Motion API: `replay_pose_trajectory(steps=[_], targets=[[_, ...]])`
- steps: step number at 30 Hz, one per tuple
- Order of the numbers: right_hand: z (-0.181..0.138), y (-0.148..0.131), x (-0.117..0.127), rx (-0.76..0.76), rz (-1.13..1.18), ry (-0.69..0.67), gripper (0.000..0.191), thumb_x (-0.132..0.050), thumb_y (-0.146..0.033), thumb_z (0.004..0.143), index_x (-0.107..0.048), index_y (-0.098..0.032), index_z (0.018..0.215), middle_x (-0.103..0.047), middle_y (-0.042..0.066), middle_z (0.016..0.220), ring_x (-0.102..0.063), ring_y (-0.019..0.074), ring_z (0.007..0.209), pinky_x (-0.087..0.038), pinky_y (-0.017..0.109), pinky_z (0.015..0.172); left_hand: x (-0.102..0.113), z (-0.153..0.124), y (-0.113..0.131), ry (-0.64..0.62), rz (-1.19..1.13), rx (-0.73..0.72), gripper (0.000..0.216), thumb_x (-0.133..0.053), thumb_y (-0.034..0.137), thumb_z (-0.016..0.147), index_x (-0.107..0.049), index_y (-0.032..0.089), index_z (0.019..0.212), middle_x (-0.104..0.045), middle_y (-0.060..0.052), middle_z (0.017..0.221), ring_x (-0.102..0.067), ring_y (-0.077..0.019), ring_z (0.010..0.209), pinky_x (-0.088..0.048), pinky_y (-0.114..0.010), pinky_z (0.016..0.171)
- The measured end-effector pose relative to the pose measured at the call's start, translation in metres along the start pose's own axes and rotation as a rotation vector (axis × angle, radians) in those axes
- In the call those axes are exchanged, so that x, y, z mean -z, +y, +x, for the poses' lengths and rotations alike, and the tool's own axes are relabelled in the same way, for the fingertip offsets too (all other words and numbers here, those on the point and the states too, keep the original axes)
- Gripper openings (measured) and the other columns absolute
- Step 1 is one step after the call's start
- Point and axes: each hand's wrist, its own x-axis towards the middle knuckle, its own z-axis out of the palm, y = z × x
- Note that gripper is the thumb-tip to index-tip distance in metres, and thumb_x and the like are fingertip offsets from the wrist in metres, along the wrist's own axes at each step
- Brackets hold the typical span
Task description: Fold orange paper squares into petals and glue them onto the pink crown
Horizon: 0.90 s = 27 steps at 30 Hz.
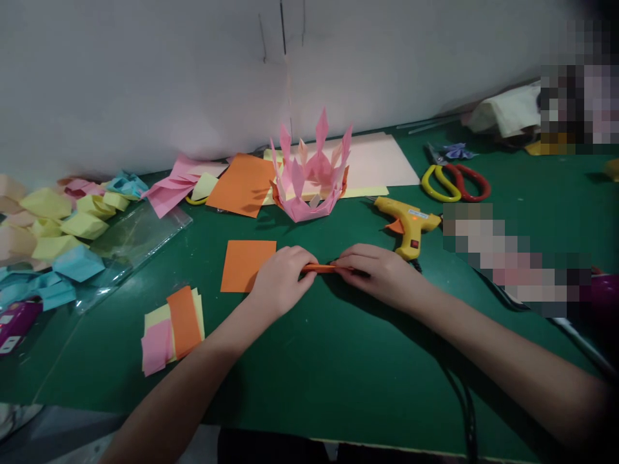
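Note:
Between my two hands a narrow folded strip of orange paper (323, 268) is held level, just above the green tabletop. My left hand (285, 277) pinches its left end, and the fingers of my right hand (374, 267) close on its right end, covering part of it. Flat on the table, partly behind my left hand, lies an orange paper square (244, 263). Beyond the strip stands a pink folded-paper crown (309, 209) with upright points and some orange at its sides. A yellow glue gun (411, 219) rests on its side near my right hand.
Scissors (440, 183) with yellow and red handles lie at the back right. Folded paper pieces (43, 225) and a clear plastic bag (140, 251) occupy the left. Small paper sheets (186, 322) sit by my left forearm. A black cable (468, 406) crosses the front right.

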Motion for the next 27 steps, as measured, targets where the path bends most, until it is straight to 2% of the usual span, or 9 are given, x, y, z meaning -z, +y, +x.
replay_pose_trajectory(steps=[2, 5, 7, 9, 13, 16, 22, 27], targets=[[0.002, -0.005, 0.001, -0.111, 0.107, 0.039, 0.016, -0.051, -0.022, 0.087, -0.067, -0.018, 0.084, -0.068, 0.007, 0.080, -0.063, 0.0152, 0.071, -0.052, 0.028, 0.064, 0.000, 0.002, 0.000, 0.038, -0.259, 0.121, 0.003, -0.061, 0.018, 0.078, -0.060, 0.017, 0.080, -0.065, -0.003, 0.081, -0.061, -0.0175, 0.076, -0.048, -0.031, 0.069], [0.005, -0.014, 0.003, -0.365, 0.346, 0.047, 0.017, -0.056, -0.032, 0.085, -0.069, -0.020, 0.084, -0.070, 0.006, 0.081, -0.064, 0.0159, 0.071, -0.052, 0.029, 0.065, -0.001, 0.004, 0.000, 0.098, -0.741, 0.274, 0.027, -0.076, 0.021, 0.064, -0.059, 0.016, 0.085, -0.068, -0.003, 0.083, -0.064, -0.0175, 0.078, -0.050, -0.032, 0.074], [0.007, -0.018, 0.003, -0.521, 0.555, 0.084, 0.022, -0.062, -0.038, 0.080, -0.067, -0.020, 0.093, -0.071, 0.005, 0.083, -0.065, 0.0166, 0.071, -0.053, 0.030, 0.065, -0.003, 0.006, 0.001, 0.109, -0.978, 0.310, 0.038, -0.081, 0.019, 0.056, -0.061, 0.015, 0.088, -0.069, -0.005, 0.087, -0.066, -0.0187, 0.083, -0.050, -0.035, 0.080], [0.008, -0.020, 0.003, -0.619, 0.709, 0.110, 0.029, -0.067, -0.040, 0.075, -0.065, -0.020, 0.096, -0.071, 0.004, 0.081, -0.065, 0.0158, 0.067, -0.053, 0.030, 0.064, -0.005, 0.006, 0.001, 0.104, -1.106, 0.317, 0.037, -0.082, 0.019, 0.053, -0.064, 0.015, 0.086, -0.070, -0.005, 0.087, -0.066, -0.0182, 0.084, -0.049, -0.036, 0.083], [0.008, -0.019, 0.003, -0.666, 0.847, -0.002, 0.027, -0.071, -0.041, 0.071, -0.066, -0.018, 0.083, -0.070, 0.003, 0.074, -0.063, 0.0133, 0.063, -0.052, 0.028, 0.063, -0.010, 0.006, 0.002, 0.107, -1.192, 0.409, 0.031, -0.084, 0.024, 0.050, -0.067, 0.013, 0.073, -0.068, -0.002, 0.072, -0.063, -0.0135, 0.068, -0.050, -0.031, 0.071], [0.008, -0.019, 0.004, -0.677, 0.860, -0.059, 0.027, -0.072, -0.043, 0.069, -0.067, -0.017, 0.078, -0.069, 0.002, 0.072, -0.061, 0.0124, 0.062, -0.050, 0.027, 0.064, -0.012, 0.006, 0.003, 0.114, -1.222, 0.434, 0.031, -0.085, 0.025, 0.046, -0.065, 0.013, 0.066, -0.066, 0.000, 0.066, -0.060, -0.0109, 0.062, -0.049, -0.026, 0.063], [0.010, -0.021, 0.006, -0.685, 0.838, -0.015, 0.027, -0.072, -0.046, 0.069, -0.068, -0.019, 0.071, -0.068, 0.002, 0.071, -0.059, 0.0128, 0.064, -0.048, 0.027, 0.066, -0.012, 0.005, 0.005, 0.128, -1.243, 0.381, 0.029, -0.085, 0.025, 0.046, -0.067, 0.014, 0.065, -0.067, -0.001, 0.066, -0.060, -0.0108, 0.061, -0.050, -0.028, 0.068], [0.011, -0.023, 0.004, -0.715, 0.859, 0.045, 0.026, -0.076, -0.042, 0.064, -0.070, -0.019, 0.075, -0.068, 0.001, 0.070, -0.058, 0.0115, 0.060, -0.048, 0.026, 0.062, -0.013, 0.003, 0.005, 0.154, -1.160, 0.370, 0.027, -0.085, 0.026, 0.047, -0.069, 0.014, 0.067, -0.070, -0.003, 0.069, -0.064, -0.0142, 0.066, -0.051, -0.032, 0.074]])
